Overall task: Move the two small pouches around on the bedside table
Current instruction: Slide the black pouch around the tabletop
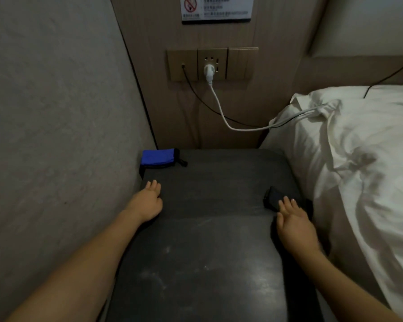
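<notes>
Task status — both pouches lie on the dark worktop (196,228), well apart, and neither is lifted or gripped. The blue pouch (158,157) sits at the far-left corner, against the wall. The black pouch (275,200) sits at the right edge, just beside the bed (358,159). Whether any repositioning is already complete cannot be judged from this layout; as a judgement, the work is either at its start or between moves, with further shifts of both pouches left to do.

Hand state:
- Left hand (147,201): fingers straight and relaxed, laid flat at the left edge of the worktop. It holds nothing and is near the blue pouch but clear of it.
- Right hand (293,221): fingers extended, palm down, fingertips lying over the near end of the black pouch. No curl or pinch is visible; firm contact cannot be confirmed in the dim light.

Orientation:
- Blue pouch: long axis runs left to right, roughly parallel to the back panel. Its black-trimmed end with a small pull tab points right, toward the worktop centre.
- Black pouch: long axis runs diagonally — from far-left to near-right. Part of it is hidden under the fingers, so its closure end cannot be identified.
</notes>
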Available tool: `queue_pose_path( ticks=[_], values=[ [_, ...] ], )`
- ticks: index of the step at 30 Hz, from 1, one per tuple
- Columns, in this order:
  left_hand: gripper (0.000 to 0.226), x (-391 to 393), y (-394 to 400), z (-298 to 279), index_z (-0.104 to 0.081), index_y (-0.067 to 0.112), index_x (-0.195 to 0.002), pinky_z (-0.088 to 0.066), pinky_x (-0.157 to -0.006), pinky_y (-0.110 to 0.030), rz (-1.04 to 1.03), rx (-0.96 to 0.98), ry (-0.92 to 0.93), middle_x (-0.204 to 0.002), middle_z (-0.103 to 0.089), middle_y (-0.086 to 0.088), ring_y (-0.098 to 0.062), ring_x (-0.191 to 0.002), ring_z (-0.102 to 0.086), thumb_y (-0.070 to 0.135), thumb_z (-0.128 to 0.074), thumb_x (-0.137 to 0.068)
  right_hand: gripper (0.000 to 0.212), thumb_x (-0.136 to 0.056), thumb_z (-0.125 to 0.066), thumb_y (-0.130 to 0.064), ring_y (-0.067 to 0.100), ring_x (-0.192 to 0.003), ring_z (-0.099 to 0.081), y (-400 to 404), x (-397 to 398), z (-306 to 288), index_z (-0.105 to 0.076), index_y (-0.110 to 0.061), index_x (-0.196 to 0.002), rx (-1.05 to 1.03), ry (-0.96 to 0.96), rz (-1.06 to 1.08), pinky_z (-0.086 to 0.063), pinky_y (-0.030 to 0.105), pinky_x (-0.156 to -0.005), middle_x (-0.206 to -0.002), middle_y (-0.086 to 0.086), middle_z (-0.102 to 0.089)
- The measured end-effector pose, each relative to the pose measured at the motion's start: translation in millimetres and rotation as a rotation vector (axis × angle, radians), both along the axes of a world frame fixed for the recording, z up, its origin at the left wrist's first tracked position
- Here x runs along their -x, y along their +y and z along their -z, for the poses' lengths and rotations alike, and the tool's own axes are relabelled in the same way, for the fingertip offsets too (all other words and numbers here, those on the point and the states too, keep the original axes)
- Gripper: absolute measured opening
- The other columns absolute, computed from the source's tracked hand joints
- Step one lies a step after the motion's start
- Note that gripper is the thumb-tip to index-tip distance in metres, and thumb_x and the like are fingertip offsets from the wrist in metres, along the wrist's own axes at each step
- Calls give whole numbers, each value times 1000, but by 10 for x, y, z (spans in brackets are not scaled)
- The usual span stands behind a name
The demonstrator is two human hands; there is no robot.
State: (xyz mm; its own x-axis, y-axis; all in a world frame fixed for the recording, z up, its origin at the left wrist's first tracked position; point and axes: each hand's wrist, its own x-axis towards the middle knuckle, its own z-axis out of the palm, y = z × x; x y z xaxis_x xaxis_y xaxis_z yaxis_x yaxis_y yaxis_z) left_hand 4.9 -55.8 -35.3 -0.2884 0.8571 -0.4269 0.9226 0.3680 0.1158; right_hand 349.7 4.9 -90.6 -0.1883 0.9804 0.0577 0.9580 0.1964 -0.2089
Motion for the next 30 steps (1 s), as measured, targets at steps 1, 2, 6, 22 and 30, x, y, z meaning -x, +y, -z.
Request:
queue_pose_path(
  ticks=[1,2,6,22,30],
  values=[
    [59,2,-31,5,-9,6,-153,-16,-121,-32,2,-4,-5,-162,-1,-10,-23,-150,-4,17,-31,-99,53,-79,-31,-21,44,-97,-65,-91,74,10,-69,11,-97,11,3,-5,-53,52,-78,-106,29,-66],
    [59,4,-57,8,-9,6,-153,-16,-121,-32,6,-7,-8,-162,-2,-9,-23,-150,-5,17,-31,-99,53,-78,-31,-21,44,-94,-66,-179,170,23,-70,11,-94,22,6,-17,-54,51,-75,-103,30,-67],
    [56,32,-86,-24,-11,5,-152,-14,-121,-30,15,12,-16,-162,-5,-10,-23,-150,-9,17,-27,-100,52,-77,-32,-22,40,-94,-68,-432,682,35,-72,6,-94,27,14,-107,-55,46,-76,-103,26,-69],
    [66,-19,19,-92,-8,0,-151,-13,-122,-38,35,130,-31,-161,0,-16,-29,-150,-5,41,-20,-101,38,-73,-50,-32,20,-92,-69,-1243,2696,-37,-73,-15,-99,44,96,-553,-51,37,-89,-94,4,-74],
    [67,100,-8,9,-2,6,-152,-8,-123,-35,143,58,-49,-162,7,-10,-22,-150,4,40,-27,-101,42,-73,-38,-31,16,-84,-68,-1324,2723,29,-75,-20,-90,61,155,-586,-54,31,-86,-85,-2,-74]
  ],
)
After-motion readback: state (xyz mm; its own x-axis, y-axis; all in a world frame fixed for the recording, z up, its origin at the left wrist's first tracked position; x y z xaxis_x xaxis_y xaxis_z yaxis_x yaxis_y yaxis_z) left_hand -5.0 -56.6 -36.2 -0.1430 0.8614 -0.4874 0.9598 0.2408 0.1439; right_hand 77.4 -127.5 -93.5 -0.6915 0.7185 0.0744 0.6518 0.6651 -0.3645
